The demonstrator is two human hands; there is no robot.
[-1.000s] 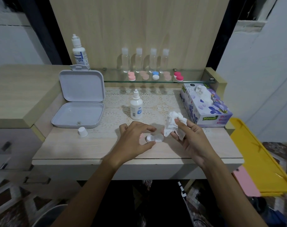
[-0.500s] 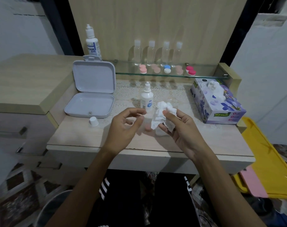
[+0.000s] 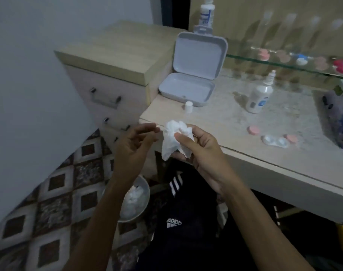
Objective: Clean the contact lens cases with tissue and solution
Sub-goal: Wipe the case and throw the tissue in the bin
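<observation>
The clear double-well contact lens case (image 3: 275, 141) lies open on the pale wooden desk (image 3: 225, 133), two pink round caps (image 3: 253, 130) beside it, right of the tissue. The right hand (image 3: 202, 151) pinches the crumpled white tissue (image 3: 174, 139) between thumb and fingers. The left hand (image 3: 135, 141), left of the tissue, is loosely curled and holds nothing. Judged step: discarding the used tissue. The next move calls for release over the white bin (image 3: 135, 202) below it. The white solution bottle (image 3: 259, 96) label is unreadable; the black trousers (image 3: 178, 212) show an inverted "adidas" mark.
</observation>
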